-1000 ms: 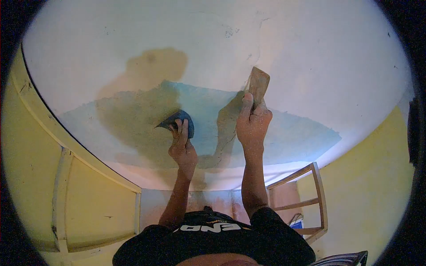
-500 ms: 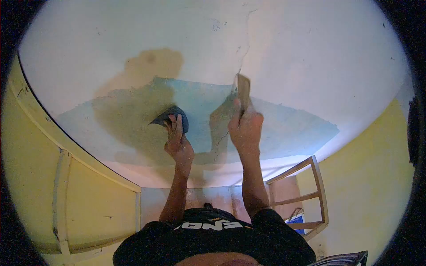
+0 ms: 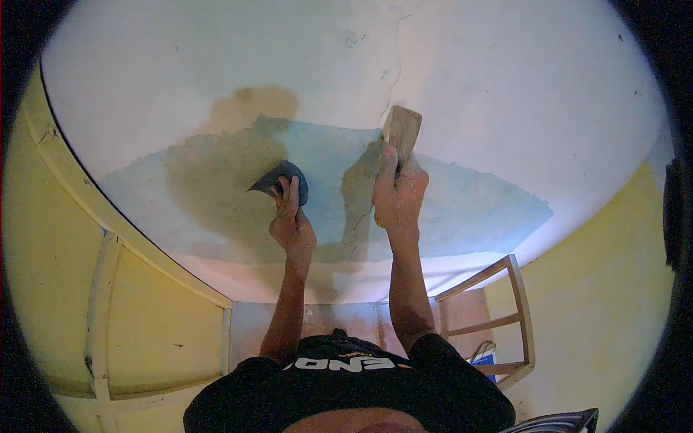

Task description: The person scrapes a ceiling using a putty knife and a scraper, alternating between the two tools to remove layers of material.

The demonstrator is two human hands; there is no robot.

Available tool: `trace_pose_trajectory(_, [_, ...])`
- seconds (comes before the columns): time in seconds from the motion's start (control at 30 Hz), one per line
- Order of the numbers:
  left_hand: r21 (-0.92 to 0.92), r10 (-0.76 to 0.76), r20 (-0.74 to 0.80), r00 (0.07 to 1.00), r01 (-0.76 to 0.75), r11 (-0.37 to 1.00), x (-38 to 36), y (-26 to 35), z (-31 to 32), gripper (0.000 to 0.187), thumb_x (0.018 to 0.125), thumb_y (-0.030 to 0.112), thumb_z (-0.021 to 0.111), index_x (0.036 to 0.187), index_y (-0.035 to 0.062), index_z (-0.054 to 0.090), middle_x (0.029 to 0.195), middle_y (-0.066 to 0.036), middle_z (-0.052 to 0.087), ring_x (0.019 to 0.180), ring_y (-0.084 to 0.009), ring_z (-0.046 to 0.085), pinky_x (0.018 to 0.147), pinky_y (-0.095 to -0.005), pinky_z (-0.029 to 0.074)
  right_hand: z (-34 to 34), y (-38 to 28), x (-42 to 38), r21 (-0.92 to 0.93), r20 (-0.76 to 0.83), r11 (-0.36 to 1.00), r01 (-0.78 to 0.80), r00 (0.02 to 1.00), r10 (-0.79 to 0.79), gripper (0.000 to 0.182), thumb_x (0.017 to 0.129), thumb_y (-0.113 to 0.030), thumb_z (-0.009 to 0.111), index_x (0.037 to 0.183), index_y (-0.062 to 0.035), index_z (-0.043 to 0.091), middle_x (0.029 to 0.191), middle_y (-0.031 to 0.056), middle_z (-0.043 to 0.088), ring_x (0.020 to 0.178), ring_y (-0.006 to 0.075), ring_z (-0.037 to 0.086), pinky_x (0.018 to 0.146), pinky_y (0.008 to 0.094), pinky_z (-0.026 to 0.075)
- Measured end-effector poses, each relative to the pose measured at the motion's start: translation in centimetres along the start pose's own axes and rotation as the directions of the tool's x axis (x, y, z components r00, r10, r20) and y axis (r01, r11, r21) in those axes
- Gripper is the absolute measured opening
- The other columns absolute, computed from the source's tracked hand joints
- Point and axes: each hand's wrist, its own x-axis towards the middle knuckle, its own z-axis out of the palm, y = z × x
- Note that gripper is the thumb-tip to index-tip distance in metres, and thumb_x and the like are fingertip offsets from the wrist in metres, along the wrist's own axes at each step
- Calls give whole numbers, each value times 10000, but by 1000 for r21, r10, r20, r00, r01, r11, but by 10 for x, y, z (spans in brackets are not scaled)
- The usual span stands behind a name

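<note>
Scraper (image 3: 401, 131) has swung flat-faced again after showing edge-on, blade at the ceiling crack (image 3: 393, 72); right hand (image 3: 398, 196) clenched round its handle. Left hand (image 3: 290, 222) pinches dark sandpaper (image 3: 283, 178) against the blue patch (image 3: 325, 166), barely shifted. Scraping goes on.

The ceiling (image 3: 505, 94) lay bare and open to the far left and far right of both raised hands. Between the left hand (image 3: 291, 227) and right hand (image 3: 398, 198) a narrow gap remained. A yellow wall (image 3: 606, 289) closed the right side, a wooden frame (image 3: 514, 317) jutting near it.
</note>
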Motion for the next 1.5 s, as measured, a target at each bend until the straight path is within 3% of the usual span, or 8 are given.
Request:
trace_pose_trajectory(0.13, [56,-4,14,1000,3,998,-1,-4,3,526,932,-15,482,1426,132,588,1454,-203,546,1401,-444,432,1141,-499,392,9,4,1,124,37,987,-102,994,98,333,1020,-263,625,857,27,626,564,43,566,457,103,535,430,309,421])
trace_pose_trajectory(0.33, [86,-10,25,1000,8,996,0,-4,2,513,950,19,456,1432,141,583,1466,-190,538,1395,-448,438,1120,-484,424,7,-12,4,141,-92,989,40,995,-27,292,927,-229,757,1012,42,692,666,81,664,570,96,576,529,306,480])
trace_pose_trajectory(0.53, [77,-21,18,1000,19,997,-1,-3,1,535,934,5,473,1435,154,584,1478,-178,531,1408,-432,429,1087,-463,452,10,-27,1,-113,351,984,136,932,-89,297,879,-206,785,1000,48,690,717,137,687,591,157,584,588,333,512])
trace_pose_trajectory(0.63, [54,-44,35,998,42,998,2,-5,-1,542,918,-1,488,1429,146,589,1479,-178,531,1416,-427,421,1086,-461,452,9,-35,-3,107,75,993,57,995,-65,281,891,-223,765,980,34,694,726,192,677,599,221,645,602,363,522])
trace_pose_trajectory(0.83, [127,-8,25,1000,4,992,0,-4,1,548,894,-9,497,1418,115,598,1474,-180,537,1415,-423,428,1103,-449,440,-6,-31,11,-112,330,994,2,943,35,350,924,-278,728,1120,10,694,676,219,625,563,254,607,573,377,493])
trace_pose_trajectory(0.93, [117,-10,23,1000,7,993,-2,-4,1,562,884,-18,497,1420,117,596,1474,-179,537,1415,-415,433,1109,-447,436,0,-16,6,-135,379,950,282,901,-213,347,970,-290,673,1101,32,676,628,199,585,524,214,582,530,374,472])
trace_pose_trajectory(1.23, [106,-39,40,998,35,994,-2,-2,-1,581,867,-37,505,1421,115,596,1499,-176,510,1432,-421,404,1139,-458,400,-12,-9,0,275,149,916,-291,955,258,496,1083,-383,475,793,-3,606,527,40,543,402,128,535,385,293,435])
trace_pose_trajectory(1.5, [80,-37,28,999,34,996,-2,-3,3,526,919,-7,502,1425,106,588,1474,-189,530,1411,-436,421,1146,-479,391,2,3,2,160,154,971,-176,976,152,582,1084,-328,459,652,38,595,478,150,505,419,228,540,451,428,412])
